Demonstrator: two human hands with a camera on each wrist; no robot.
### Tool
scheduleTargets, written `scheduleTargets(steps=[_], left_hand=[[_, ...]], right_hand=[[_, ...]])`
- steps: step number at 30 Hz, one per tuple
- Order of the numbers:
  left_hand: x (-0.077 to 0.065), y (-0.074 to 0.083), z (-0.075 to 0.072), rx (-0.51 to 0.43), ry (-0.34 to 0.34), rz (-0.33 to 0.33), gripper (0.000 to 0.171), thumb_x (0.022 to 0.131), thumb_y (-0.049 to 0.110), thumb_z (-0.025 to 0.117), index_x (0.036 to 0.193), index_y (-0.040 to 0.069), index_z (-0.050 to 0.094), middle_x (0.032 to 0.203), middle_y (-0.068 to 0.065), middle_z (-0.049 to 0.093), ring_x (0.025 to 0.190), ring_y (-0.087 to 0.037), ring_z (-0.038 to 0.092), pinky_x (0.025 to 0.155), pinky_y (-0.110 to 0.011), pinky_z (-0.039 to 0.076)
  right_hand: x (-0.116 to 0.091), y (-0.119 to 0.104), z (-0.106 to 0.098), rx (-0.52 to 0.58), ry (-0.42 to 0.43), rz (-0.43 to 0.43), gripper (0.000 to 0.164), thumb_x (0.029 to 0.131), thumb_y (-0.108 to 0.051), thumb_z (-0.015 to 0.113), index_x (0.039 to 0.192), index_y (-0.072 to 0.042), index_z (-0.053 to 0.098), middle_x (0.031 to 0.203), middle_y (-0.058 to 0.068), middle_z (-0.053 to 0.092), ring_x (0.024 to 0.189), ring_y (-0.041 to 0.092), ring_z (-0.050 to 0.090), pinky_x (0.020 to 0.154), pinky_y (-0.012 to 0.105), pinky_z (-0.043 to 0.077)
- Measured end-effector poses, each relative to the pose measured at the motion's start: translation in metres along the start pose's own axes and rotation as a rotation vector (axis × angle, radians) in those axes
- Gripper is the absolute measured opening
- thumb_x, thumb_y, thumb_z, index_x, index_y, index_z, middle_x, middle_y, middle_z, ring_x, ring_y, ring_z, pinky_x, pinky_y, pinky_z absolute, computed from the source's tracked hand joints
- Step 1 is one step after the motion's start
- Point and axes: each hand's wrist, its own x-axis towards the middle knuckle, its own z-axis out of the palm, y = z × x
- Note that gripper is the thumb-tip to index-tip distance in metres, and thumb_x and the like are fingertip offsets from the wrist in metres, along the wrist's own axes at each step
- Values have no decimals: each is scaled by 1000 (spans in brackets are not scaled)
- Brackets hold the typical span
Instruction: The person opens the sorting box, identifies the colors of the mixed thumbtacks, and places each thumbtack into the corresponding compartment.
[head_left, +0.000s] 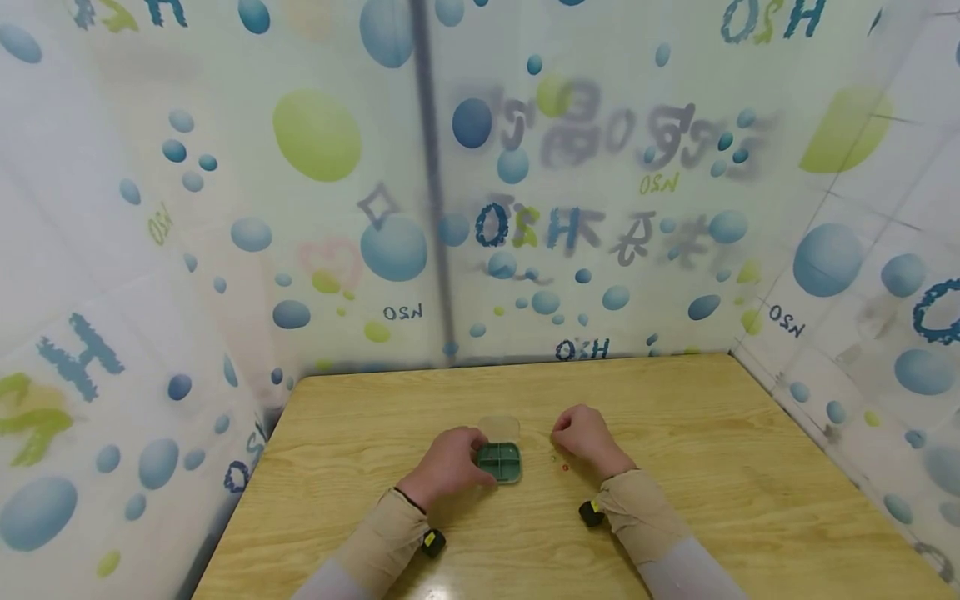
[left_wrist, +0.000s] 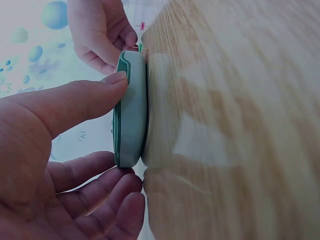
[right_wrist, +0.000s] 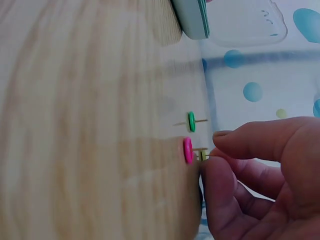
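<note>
A small green pill box [head_left: 499, 462] with four compartments lies on the table, its clear lid [head_left: 500, 428] folded open at the far side. My left hand [head_left: 448, 467] grips it from the left, thumb [left_wrist: 115, 80] on one edge and fingers around the opposite one. To the right, my right hand [head_left: 588, 440] has its thumb and fingertips around the pin of a yellow thumbtack [right_wrist: 202, 155]. Right by these fingertips, a pink thumbtack [right_wrist: 188, 150] and a green thumbtack [right_wrist: 192, 121] lie head down, pins up. The compartments look unfilled in the head view.
The wood-grain table [head_left: 360, 417] carries the box and tacks. Patterned curtains [head_left: 525, 317] with blue and green bubbles enclose its back and sides. Both forearms wear tan cuffs with a dark wrist camera [head_left: 591, 513] below each.
</note>
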Motion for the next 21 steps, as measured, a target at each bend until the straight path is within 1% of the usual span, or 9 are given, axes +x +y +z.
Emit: scheduleTargets(steps=[9, 16, 21], left_hand=[[0, 0, 0, 0, 1, 4, 60, 76, 26, 97, 126, 3, 72, 117, -12, 74, 99, -25, 68, 85, -41, 58], [0, -1, 0, -11, 0, 14, 60, 76, 26, 97, 125, 2, 72, 116, -11, 73, 97, -24, 69, 83, -39, 58], [0, 2, -1, -17, 1, 5, 59, 77, 27, 97, 125, 3, 73, 115, -11, 73, 97, -23, 69, 82, -39, 59]], right_hand=[[0, 0, 2, -22, 8, -14, 12, 87, -3, 76, 76, -9, 74, 70, 0, 65, 64, 15, 58, 58, 26, 46], [-2, -1, 3, -45, 15, -23, 15, 87, -2, 75, 74, -10, 73, 68, 0, 64, 66, 15, 58, 62, 26, 47], [-1, -1, 4, -55, 26, -29, 16, 86, -1, 74, 72, -10, 73, 66, -1, 63, 63, 15, 57, 59, 26, 46]])
